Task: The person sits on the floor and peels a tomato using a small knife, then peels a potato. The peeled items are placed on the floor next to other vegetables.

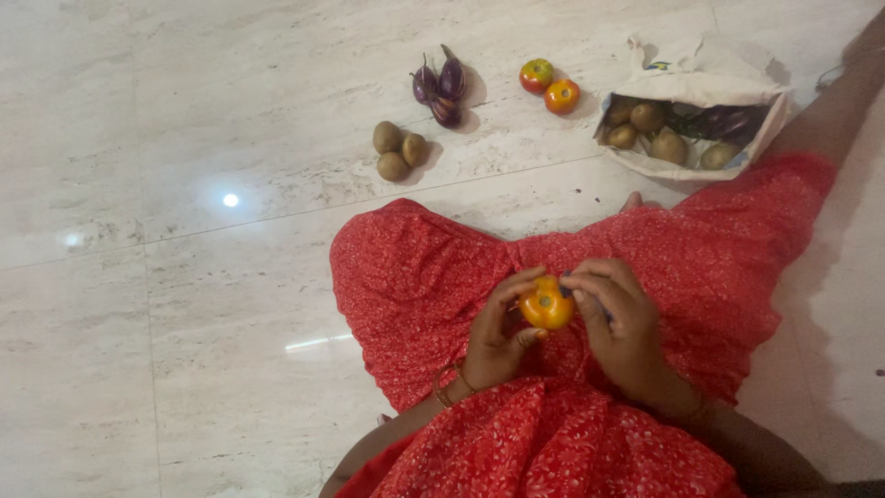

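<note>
An orange-yellow tomato (548, 307) sits between both my hands above my lap, which is covered by a red patterned dress (433, 277). My left hand (496, 334) cups the tomato from the left and below, bangles on the wrist. My right hand (619, 318) pinches its top right side with the fingertips. Part of the tomato is hidden by my fingers.
On the pale marble floor lie three brown potatoes (398, 150), a few small purple eggplants (441, 88) and two tomatoes (550, 86). A white cloth bag (710, 83) at the upper right lies open with potatoes and dark vegetables inside.
</note>
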